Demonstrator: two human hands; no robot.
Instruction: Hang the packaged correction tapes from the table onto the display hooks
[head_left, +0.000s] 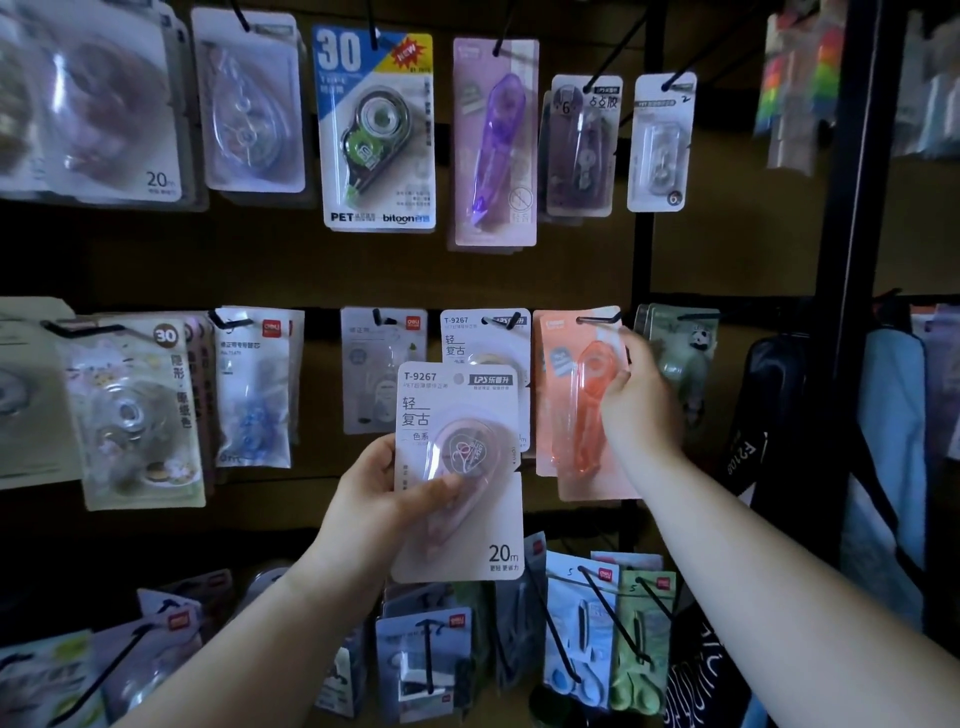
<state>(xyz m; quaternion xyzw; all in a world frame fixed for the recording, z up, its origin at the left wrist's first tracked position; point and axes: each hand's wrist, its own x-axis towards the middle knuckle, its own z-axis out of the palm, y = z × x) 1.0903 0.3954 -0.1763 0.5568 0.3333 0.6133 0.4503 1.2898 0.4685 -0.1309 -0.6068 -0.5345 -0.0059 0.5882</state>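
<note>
My left hand (384, 499) grips a pale pink packaged correction tape (460, 530), marked T-9267 and 20m, held upright in front of the middle row of the display. Behind it, an identical pack (485, 338) hangs on a black hook (511, 319). My right hand (636, 400) holds the right edge of an orange packaged correction tape (571, 395), whose top hole sits on the neighbouring hook (597, 319).
Rows of hooks carry other packs: a blue "30" pack (376, 130), a purple pen-type pack (496, 140), small white packs (660, 140). Below hang blue and green packs (608, 639). A black shelf post (847, 260) stands at the right.
</note>
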